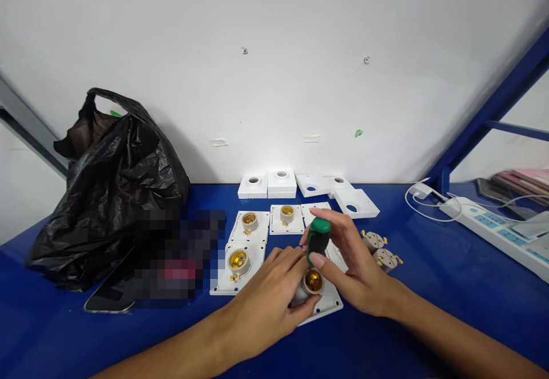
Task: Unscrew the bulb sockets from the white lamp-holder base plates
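Observation:
My right hand (358, 262) grips the green and black handle of a screwdriver (319, 239), which stands nearly upright. Its tip is hidden behind my fingers, close to a lamp socket (313, 282) with a brass-coloured inside. That socket sits on a white square base plate (328, 304). My left hand (283, 287) is closed around the socket's left side, thumb at the front. To the left, more sockets (238, 260) (249, 221) (287, 214) sit on white plates. Two loose socket bodies (386, 259) with brass tabs lie right of my right hand.
White square covers (282, 184) with round holes line the wall. A black plastic bag (120, 190) and a phone (112, 287) are at left. A white power strip (497, 227) with cables lies at right, near a blue frame post (493, 102).

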`<state>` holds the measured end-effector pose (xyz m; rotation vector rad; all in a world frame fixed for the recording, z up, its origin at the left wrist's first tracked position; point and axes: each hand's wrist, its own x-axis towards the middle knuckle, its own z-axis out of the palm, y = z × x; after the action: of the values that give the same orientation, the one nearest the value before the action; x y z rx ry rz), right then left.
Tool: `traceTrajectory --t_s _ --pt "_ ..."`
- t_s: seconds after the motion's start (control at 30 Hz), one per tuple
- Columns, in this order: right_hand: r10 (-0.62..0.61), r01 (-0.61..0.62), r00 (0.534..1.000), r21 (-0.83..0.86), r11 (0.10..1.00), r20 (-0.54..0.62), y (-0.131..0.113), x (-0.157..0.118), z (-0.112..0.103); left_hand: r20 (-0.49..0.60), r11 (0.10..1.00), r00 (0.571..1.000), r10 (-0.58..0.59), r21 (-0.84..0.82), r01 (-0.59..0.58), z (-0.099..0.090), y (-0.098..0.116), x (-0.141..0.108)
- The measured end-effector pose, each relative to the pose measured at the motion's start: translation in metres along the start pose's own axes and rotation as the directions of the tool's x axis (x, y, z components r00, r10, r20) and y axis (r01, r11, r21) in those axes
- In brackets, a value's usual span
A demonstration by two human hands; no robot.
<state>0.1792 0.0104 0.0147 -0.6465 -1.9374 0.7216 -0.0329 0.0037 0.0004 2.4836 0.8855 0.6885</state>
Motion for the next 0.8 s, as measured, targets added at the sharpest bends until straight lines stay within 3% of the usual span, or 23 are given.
traceTrajectory --t_s 0.17,0.43,0.67,0.8 --pt "-0.134 0.123 0.986 -0.114 0.986 -0.095 0.012 -0.008 0.005 0.001 1.000 1.000 -0.015 0.021 0.015 0.001 0.001 -0.003" --pt "-0.310 0.302 0.950 -0.118 0.946 -0.048 -0.003 0.008 -0.001 0.024 1.000 1.000 -0.018 0.026 0.017 0.000 0.003 -0.001" --pt "-0.232 0.223 0.972 -0.204 0.953 -0.024 -0.008 0.008 -0.003 -0.013 0.997 1.000 -0.015 0.069 0.016 0.000 0.004 -0.002" --pt "-0.274 0.263 0.961 -0.162 0.951 -0.049 -0.006 0.008 -0.002 0.013 0.998 1.000 -0.011 0.063 0.010 -0.002 0.005 -0.001"
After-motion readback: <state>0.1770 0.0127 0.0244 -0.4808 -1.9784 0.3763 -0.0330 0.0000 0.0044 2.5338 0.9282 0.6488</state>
